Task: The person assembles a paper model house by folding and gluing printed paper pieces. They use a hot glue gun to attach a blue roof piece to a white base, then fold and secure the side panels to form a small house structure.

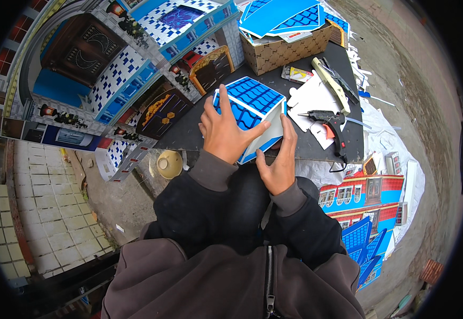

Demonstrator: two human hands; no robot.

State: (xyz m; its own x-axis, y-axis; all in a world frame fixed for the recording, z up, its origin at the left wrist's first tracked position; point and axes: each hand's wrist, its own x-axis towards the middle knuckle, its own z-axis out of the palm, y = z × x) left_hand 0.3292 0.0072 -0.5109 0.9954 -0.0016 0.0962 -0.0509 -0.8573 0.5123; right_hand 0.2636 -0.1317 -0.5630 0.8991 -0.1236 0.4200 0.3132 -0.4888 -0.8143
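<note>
A small model roof (256, 95) with blue tile-pattern panels and white edges is between my hands, at the near edge of the dark table. My left hand (228, 132) lies across its left side, fingers spread and thumb stretched over the near face. On the right side, my right hand (281, 164) presses with its fingers up along the pale wall and its thumb low at the near edge. Both hands grip the piece, and the palms hide part of its lower side. A glue gun (333, 126) with a black body and orange trigger lies right of the roof.
A large model house (120, 74) with printed walls and doors stands at left. A patterned box (287, 52) at the back holds blue roof pieces. White cut-outs (312, 101) and a cream-handled tool (331, 85) lie at right. A bowl (170, 164) and more house panels (367, 194) sit lower down.
</note>
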